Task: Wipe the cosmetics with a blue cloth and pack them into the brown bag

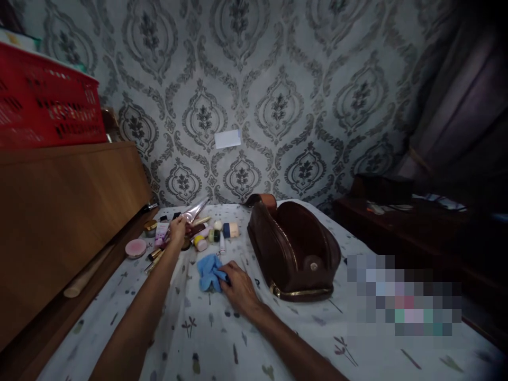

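Observation:
My left hand [178, 228] is closed at the near end of a shiny silvery-pink tube [195, 210], which points up and away over a group of cosmetics. Around it lie a lilac tube [161, 233], a round pink compact [135, 248], a yellow-capped jar [200, 243] and a blue-and-peach jar [230, 230]. My right hand [240, 286] pinches a crumpled blue cloth [210, 272] lower down on the sheet. Something small and dark shows by its fingertips, too unclear to name. Right of the hands stands a brown toiletry bag [293, 254], unzipped with its top gaping.
A patterned white sheet [214, 338] covers the surface. Wooden furniture [67, 211] borders the left, topped by a red basket [59, 100]. Behind is a wallpapered wall [254, 79]; a dark wooden table [397, 227] stands at right. A blurred patch [405, 296] hides part of the right side.

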A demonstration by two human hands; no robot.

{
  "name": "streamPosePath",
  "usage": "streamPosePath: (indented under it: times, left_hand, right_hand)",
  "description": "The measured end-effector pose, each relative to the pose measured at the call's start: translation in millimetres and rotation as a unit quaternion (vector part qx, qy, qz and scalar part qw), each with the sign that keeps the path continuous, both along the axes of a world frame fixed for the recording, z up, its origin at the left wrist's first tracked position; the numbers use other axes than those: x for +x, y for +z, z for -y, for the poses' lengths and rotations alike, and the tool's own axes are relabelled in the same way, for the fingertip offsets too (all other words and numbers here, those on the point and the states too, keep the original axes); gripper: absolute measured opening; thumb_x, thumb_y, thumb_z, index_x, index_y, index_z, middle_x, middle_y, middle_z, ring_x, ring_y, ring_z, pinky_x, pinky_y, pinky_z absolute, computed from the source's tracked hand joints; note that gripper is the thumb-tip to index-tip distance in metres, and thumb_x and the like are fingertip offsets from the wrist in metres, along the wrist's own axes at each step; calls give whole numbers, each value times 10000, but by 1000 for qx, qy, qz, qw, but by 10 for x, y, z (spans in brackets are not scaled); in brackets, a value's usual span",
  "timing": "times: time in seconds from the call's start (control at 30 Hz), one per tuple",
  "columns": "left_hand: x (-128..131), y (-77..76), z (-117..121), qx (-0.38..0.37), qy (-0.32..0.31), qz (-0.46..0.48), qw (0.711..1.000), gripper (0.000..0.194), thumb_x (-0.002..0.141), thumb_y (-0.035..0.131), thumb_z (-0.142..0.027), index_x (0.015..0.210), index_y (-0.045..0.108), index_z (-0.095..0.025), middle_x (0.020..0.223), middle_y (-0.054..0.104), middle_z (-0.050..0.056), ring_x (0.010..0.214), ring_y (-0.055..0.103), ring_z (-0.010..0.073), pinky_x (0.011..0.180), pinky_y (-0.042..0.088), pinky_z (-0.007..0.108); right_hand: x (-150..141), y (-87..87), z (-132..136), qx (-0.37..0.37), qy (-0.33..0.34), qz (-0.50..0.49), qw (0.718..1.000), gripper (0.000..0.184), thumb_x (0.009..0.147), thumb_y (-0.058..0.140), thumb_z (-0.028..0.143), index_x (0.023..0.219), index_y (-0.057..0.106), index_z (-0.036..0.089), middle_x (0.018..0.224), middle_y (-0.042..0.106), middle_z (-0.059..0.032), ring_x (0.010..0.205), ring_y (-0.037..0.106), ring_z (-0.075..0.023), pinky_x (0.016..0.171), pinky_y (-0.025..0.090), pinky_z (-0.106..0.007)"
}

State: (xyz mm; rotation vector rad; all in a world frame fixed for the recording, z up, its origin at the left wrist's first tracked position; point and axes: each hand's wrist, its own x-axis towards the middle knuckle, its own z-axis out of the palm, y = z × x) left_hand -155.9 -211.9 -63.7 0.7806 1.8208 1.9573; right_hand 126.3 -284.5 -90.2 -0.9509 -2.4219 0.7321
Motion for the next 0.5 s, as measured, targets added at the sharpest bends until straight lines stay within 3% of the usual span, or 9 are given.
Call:
streamPosePath:
  times: [0.33,0.5]
  left_hand:
    - [-301,-16,609,39,75,149,985,359,940,603,-364,1235,579,-160,1215,619,96,1022,639,217,858,565,427]
    - [-299,-36,719,37,63,166,983,308,979,525,-410,1101,619,-143,1028,673,62,859,673,162,740,576,329]
  right_hand:
    - [-6,-26,-9,8,-1,-14,1000,359,833,557,134,1157,693,208,1101,639,-78,1000,628,-197,883,460,-273]
    - [-7,-24,-7,8,1,-11,1000,356,831,564,136,1156,695,202,1103,638,-80,995,634,-199,878,465,-277]
